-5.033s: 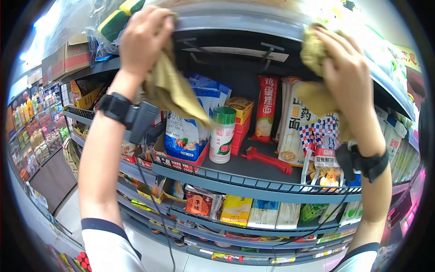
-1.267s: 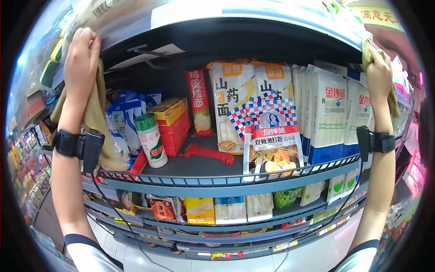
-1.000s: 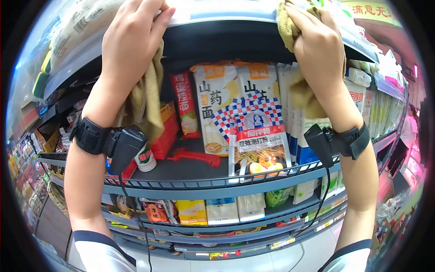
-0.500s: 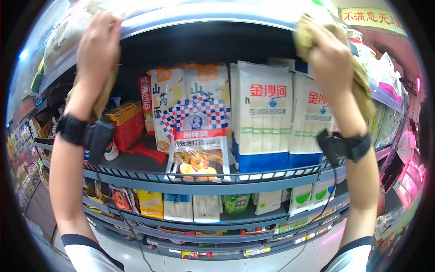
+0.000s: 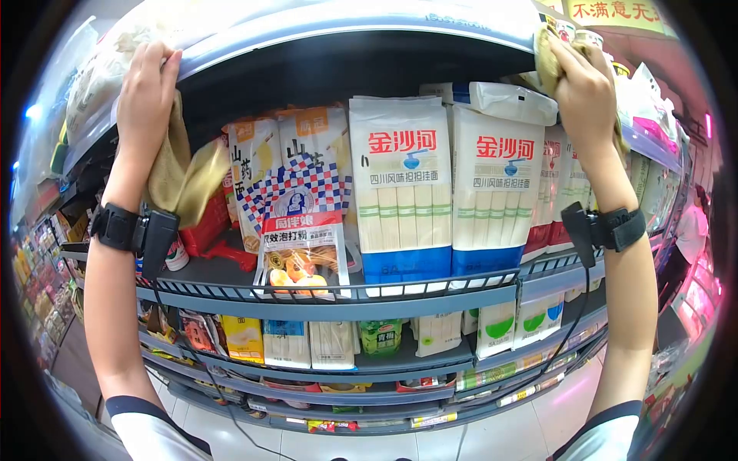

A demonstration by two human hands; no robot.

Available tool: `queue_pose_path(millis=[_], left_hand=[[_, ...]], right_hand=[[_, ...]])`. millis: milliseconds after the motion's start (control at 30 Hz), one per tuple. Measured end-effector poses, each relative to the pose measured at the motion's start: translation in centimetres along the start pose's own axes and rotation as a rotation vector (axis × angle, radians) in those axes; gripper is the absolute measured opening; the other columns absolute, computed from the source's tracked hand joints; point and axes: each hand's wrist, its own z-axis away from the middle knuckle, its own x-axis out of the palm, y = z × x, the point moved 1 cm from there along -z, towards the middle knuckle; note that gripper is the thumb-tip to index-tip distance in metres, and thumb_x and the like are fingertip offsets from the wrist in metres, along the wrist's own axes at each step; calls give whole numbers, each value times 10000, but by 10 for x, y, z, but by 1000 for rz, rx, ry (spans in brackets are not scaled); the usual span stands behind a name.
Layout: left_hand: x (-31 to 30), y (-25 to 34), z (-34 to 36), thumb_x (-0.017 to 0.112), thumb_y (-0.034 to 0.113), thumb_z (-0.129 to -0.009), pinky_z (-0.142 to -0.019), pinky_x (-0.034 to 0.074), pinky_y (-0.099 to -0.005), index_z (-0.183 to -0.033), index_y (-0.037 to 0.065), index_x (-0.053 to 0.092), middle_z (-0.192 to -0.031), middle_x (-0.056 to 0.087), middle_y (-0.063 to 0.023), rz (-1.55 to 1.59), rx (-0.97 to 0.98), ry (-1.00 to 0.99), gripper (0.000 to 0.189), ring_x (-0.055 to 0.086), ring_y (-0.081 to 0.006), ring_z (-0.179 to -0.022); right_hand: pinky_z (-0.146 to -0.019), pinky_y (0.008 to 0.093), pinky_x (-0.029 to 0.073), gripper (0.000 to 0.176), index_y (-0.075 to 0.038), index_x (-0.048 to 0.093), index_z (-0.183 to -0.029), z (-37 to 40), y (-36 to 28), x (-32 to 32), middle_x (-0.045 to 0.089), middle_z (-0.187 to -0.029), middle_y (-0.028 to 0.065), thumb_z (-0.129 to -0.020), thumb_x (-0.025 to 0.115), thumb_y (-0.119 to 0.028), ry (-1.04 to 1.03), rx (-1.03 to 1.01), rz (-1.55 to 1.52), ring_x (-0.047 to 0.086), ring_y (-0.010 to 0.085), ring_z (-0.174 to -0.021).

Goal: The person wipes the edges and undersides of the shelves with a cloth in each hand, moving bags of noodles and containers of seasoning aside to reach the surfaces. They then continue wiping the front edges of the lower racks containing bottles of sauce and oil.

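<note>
Both my arms reach up to the front edge of the upper shelf (image 5: 346,36). My left hand (image 5: 144,96) has its fingers closed at the left part of that edge, gripping a tan cloth (image 5: 171,165). The cloth's loose end hangs below the hand and flares to the right. At the right part of the edge, my right hand (image 5: 586,96) presses a second tan cloth (image 5: 547,63) against it, fingers bent around the fabric. Part of that cloth shows behind the wrist.
Below stand white noodle packs (image 5: 401,169), a checkered baking powder bag (image 5: 296,223) and a red box (image 5: 204,230) behind a wire rail (image 5: 400,288). Lower shelves hold more packs. White bags (image 5: 108,84) lie up left. A person (image 5: 690,230) is at the far right.
My view has shifted, so the packs appear further left. The left hand sits slightly lower, and its cloth now swings out to the right. The right hand appears slightly further right and lower.
</note>
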Motion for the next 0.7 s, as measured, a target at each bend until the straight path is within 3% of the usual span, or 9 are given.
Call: queue_pose_path(millis=[67, 100, 133, 167, 200, 267, 367, 600, 700], left_hand=[[8, 25, -12, 480, 191, -868, -704, 403, -396, -850, 26, 492, -840, 525, -146, -21, 140, 62, 167, 517, -332, -813], [17, 40, -19, 481, 189, -866, -709, 405, -399, -850, 22, 502, -840, 535, -146, 28, 119, 40, 168, 522, -333, -820], [23, 61, -26, 481, 188, -864, -717, 408, -400, -852, 20, 507, -840, 540, -145, 20, 185, 85, 170, 527, -331, -821], [32, 80, -32, 488, 157, -863, -724, 393, -372, -846, 13, 488, -823, 516, -146, 53, 242, 142, 145, 506, -332, -807], [27, 105, -39, 497, 168, -859, -721, 392, -380, -844, 19, 484, -826, 518, -141, 152, 185, 60, 151, 504, -340, -811], [38, 124, -44, 615, 212, -770, -696, 424, -352, -911, 18, 531, -837, 543, -145, 119, 113, 92, 255, 513, -302, -795], [38, 133, -41, 505, 176, -856, -717, 391, -384, -841, 25, 481, -816, 514, -138, 152, 238, 162, 154, 501, -340, -808], [16, 55, -17, 489, 172, -875, -731, 400, -327, -865, 5, 473, -823, 516, -140, 71, 84, 21, 168, 516, -291, -790], [12, 59, -25, 481, 195, -882, -745, 399, -299, -889, 12, 483, -807, 507, -120, 127, 94, -42, 183, 511, -254, -777]], right_hand=[[-717, 318, 465, 269, -118, 660, -938, -12, -25, -1, 651, -883, 65, -707, 525, -90, 1, 48, -70, 579, 233, -805], [-772, 353, 457, 304, -59, 635, -958, -20, -43, 0, 637, -930, 103, -702, 477, -21, -58, 119, -218, 586, 270, -875], [-744, 336, 463, 228, -43, 627, -947, -31, -63, -1, 631, -929, 119, -769, 488, -76, 38, -5, -240, 602, 272, -832], [-696, 349, 438, 145, -11, 612, -782, -46, -93, -11, 635, -838, 87, -699, 503, -61, 68, 64, -294, 544, 249, -800], [-661, 347, 444, 109, -19, 598, -743, -54, -104, -16, 632, -807, 88, -704, 511, -70, 60, 53, -279, 547, 247, -751], [-664, 332, 457, 135, -23, 616, -783, -59, -111, -10, 639, -825, 87, -702, 520, -72, 48, 61, -274, 555, 246, -755], [-674, 314, 469, 174, -28, 634, -825, -50, -88, -11, 648, -855, 81, -693, 528, -69, 100, 39, -436, 562, 242, -767], [-644, 308, 474, 200, -59, 670, -826, -15, -17, -12, 655, -874, 74, -673, 541, -44, 63, 31, -261, 573, 248, -737], [-637, 316, 472, 192, -59, 675, -787, -24, -15, -25, 644, -765, 102, -657, 535, -33, -21, 22, -332, 569, 260, -679]])
